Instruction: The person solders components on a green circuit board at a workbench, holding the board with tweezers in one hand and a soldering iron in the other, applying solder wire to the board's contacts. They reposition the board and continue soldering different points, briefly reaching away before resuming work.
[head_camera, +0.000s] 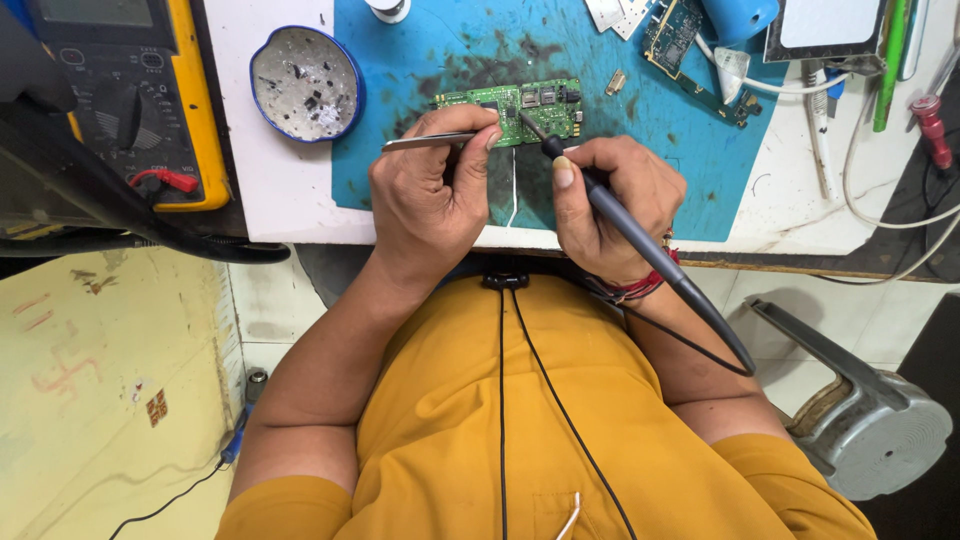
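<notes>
Working over a green circuit board (512, 108) on the blue mat (420, 160), my left hand (432, 190) pinches steel tweezers (425, 142). My right hand (610, 205) curls around a soldering iron (640, 250), tip touching the board.

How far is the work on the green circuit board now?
Done: the green circuit board lies bare on the blue mat. In hand: the right hand puts the soldering iron tip on it; the left hand holds tweezers beside. Left: a second board lies apart, untouched.
</notes>
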